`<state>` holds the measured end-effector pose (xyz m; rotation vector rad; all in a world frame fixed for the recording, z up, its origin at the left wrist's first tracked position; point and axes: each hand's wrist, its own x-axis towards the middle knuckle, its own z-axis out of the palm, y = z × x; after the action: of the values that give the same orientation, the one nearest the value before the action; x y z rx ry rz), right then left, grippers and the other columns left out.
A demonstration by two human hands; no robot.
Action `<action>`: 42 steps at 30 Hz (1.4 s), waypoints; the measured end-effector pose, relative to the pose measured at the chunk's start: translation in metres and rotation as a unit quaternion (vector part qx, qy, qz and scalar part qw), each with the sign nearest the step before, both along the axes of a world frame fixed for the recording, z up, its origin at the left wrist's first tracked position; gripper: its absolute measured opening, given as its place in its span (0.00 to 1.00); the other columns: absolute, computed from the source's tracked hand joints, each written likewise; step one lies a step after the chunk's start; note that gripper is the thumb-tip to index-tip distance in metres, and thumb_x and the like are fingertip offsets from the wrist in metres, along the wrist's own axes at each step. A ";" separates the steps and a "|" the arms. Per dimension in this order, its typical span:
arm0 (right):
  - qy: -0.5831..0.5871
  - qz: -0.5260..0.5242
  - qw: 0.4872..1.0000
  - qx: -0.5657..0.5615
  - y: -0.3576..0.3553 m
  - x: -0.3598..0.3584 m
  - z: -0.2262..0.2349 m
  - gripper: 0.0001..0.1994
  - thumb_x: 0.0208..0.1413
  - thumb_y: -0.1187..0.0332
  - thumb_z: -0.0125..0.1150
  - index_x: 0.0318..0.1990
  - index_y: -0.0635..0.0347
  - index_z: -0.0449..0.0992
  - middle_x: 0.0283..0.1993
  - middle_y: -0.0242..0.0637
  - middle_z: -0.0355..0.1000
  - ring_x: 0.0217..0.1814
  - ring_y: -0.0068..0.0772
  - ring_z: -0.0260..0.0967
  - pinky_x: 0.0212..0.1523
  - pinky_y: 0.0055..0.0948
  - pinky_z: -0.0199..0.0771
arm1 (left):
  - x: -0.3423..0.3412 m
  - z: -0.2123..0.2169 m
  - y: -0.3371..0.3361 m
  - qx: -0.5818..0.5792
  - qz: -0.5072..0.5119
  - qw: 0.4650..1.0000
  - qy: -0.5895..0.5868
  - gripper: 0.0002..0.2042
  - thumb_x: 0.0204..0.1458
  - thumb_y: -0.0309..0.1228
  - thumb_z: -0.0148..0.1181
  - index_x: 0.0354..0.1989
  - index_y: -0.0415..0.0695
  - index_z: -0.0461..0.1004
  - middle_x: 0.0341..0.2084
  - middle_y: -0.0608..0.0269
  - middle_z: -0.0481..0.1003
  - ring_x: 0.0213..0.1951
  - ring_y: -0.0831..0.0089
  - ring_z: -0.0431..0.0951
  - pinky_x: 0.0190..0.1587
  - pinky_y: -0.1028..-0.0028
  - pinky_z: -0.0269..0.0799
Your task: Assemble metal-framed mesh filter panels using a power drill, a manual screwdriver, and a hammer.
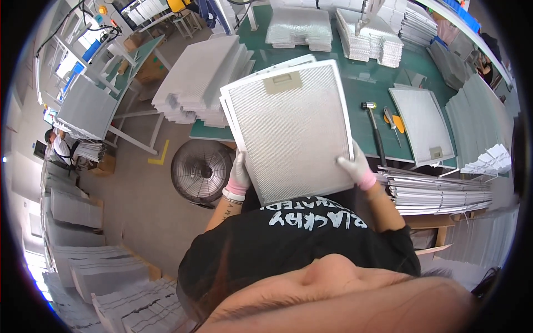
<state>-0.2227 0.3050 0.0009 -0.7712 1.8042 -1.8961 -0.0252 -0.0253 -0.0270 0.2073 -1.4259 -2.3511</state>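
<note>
My two hands, in white gloves with pink cuffs, hold a framed metal mesh filter panel [294,139] tilted up in front of my body. My left hand [240,176] grips its left edge. My right hand [358,168] is closed on the lower right edge, its thumb on the mesh face. A beige latch plate [282,82] sits near the panel's top. At least one more panel shows behind it, along the top and left edges. To the right, a similar panel [422,125] lies on the green table [355,83], beside a hammer [374,133] and a screwdriver [392,120].
Stacks of mesh sheets stand on the table at the left [202,72] and back [300,25]. Many frame strips [438,191] lie piled beneath its right front edge. A round floor fan [202,171] stands left of me. Another person [61,147] is at the far left.
</note>
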 end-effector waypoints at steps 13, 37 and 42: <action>-0.086 0.031 0.994 -0.054 0.058 0.033 -0.012 0.46 0.39 0.63 0.78 0.67 0.69 0.61 0.61 0.40 0.69 0.63 0.35 0.66 0.64 0.38 0.66 | 0.012 0.025 0.018 -0.124 -0.146 0.981 -0.005 0.57 0.42 0.33 0.77 0.75 0.42 0.38 0.67 0.59 0.59 0.66 0.67 0.60 0.68 0.64 0.57; 0.597 0.008 0.758 0.263 0.061 0.069 0.209 0.61 0.27 0.58 0.81 0.73 0.59 0.49 0.73 0.62 0.49 0.77 0.65 0.45 0.75 0.57 0.43 | 0.012 0.042 0.036 -0.321 -0.175 0.931 0.013 0.29 0.47 0.24 0.72 0.60 0.38 0.70 0.54 0.59 0.75 0.58 0.63 0.73 0.62 0.65 0.66; 0.502 0.041 0.804 0.316 0.077 0.069 0.202 0.44 0.39 0.64 0.73 0.67 0.65 0.60 0.57 0.57 0.67 0.57 0.60 0.67 0.59 0.48 0.67 | -0.025 0.076 0.062 -0.417 -0.198 0.885 0.065 0.47 0.40 0.30 0.77 0.68 0.38 0.53 0.59 0.48 0.66 0.62 0.57 0.67 0.64 0.61 0.63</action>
<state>-0.1533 0.3823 0.2027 -1.6988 2.6743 -0.6334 -0.0498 0.0368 0.0493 -0.5103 -2.4126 -1.7210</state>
